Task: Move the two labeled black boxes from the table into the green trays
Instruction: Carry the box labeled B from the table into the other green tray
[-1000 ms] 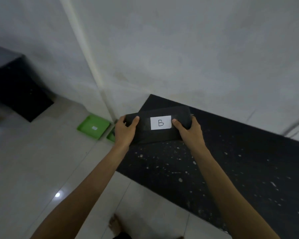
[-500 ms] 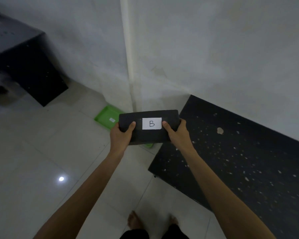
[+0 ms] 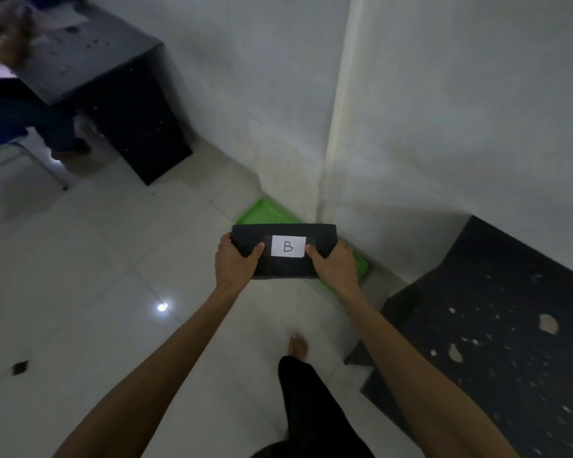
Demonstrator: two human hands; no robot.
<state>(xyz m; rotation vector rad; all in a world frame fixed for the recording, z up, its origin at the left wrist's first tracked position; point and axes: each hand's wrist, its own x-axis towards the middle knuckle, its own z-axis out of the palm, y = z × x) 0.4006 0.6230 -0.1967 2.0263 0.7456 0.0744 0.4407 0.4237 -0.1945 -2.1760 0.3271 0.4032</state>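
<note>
Head view. A black box (image 3: 283,251) bearing a white label (image 3: 288,246) marked "B" is held level in the air by both hands, above the white tiled floor (image 3: 113,259) and clear of the dark speckled surface (image 3: 497,342) seen at lower right. The left hand (image 3: 234,261) is clamped on the box's left end, with the thumb laid on the top face just left of the label; the right hand (image 3: 333,264) is clamped on the right end, its thumb just right of the label. The remaining fingers of both hands are wrapped under or behind the box and are hidden. Two green trays are partly seen on the floor beneath the box, in the corner where the two white walls (image 3: 444,110) meet: the far green tray (image 3: 265,211) shows past the box's far edge, and the near green tray (image 3: 361,267) shows beside the right hand. Whether the box is centred over either tray cannot be told. A bare foot (image 3: 297,346) and a dark trouser leg (image 3: 311,401) are seen on the floor. A second dark surface (image 3: 90,61) stands at upper left, with another person's leg (image 3: 58,127) beside it.
</note>
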